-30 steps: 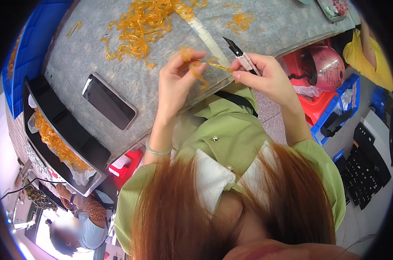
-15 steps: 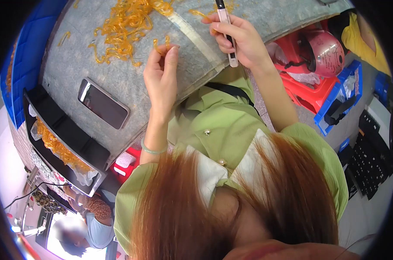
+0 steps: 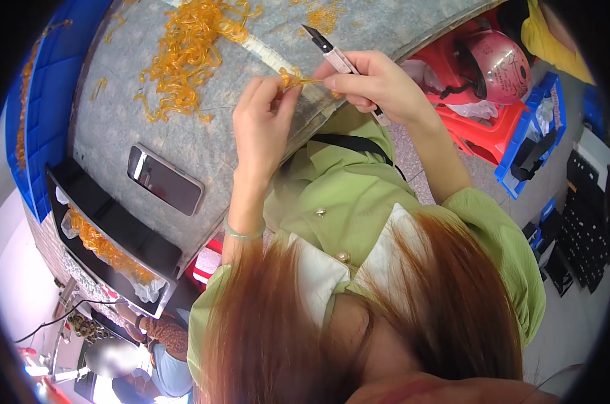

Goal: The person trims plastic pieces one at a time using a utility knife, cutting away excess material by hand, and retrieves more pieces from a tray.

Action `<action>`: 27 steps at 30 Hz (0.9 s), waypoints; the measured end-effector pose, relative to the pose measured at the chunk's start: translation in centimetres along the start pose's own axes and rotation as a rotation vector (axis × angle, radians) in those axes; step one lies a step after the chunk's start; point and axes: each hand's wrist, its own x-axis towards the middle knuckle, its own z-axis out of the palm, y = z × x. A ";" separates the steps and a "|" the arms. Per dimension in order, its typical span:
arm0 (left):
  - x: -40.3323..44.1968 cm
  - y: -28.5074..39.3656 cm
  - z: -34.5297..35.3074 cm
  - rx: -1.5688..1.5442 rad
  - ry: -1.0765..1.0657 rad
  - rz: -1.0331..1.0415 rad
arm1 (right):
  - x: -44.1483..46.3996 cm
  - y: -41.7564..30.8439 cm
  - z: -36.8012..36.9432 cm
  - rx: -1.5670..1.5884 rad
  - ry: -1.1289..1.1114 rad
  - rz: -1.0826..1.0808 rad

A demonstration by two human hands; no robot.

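Observation:
My left hand point(image 3: 259, 124) pinches a curly, translucent amber plastic piece point(image 3: 290, 75) between thumb and fingertips, just above the table's near edge. A utility knife point(image 3: 344, 63) with a dark blade and pale handle rests in my right hand point(image 3: 392, 87), its blade pointing up and away to the left. The thumb and forefinger of that same hand also pinch the thin end of the amber piece, so it spans both hands. Beyond my left hand lies a tangled pile of similar amber pieces point(image 3: 184, 60) on the grey tabletop point(image 3: 110, 135).
A phone point(image 3: 165, 179) lies left of my left wrist. Amber pieces in plastic fill a black tray point(image 3: 110, 195) at the table's left side, near a blue crate point(image 3: 39, 141). To the right are a pink helmet point(image 3: 496, 67) and red stool point(image 3: 480, 141). Another person point(image 3: 170, 367) is lower left.
My hands have come together. My right hand has moved down, tilting the knife further left, and the amber piece is now stretched between both hands.

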 end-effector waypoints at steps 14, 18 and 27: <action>0.6 0.1 0.5 -0.040 -0.063 -0.347 | -4.1 3.7 0.0 -0.839 0.340 -0.421; 1.4 0.3 0.0 0.030 -0.121 -0.321 | -3.2 3.8 0.5 -1.023 0.309 -0.466; 1.9 0.6 -0.2 0.083 -0.147 -0.303 | -2.3 3.5 0.5 -1.137 0.289 -0.522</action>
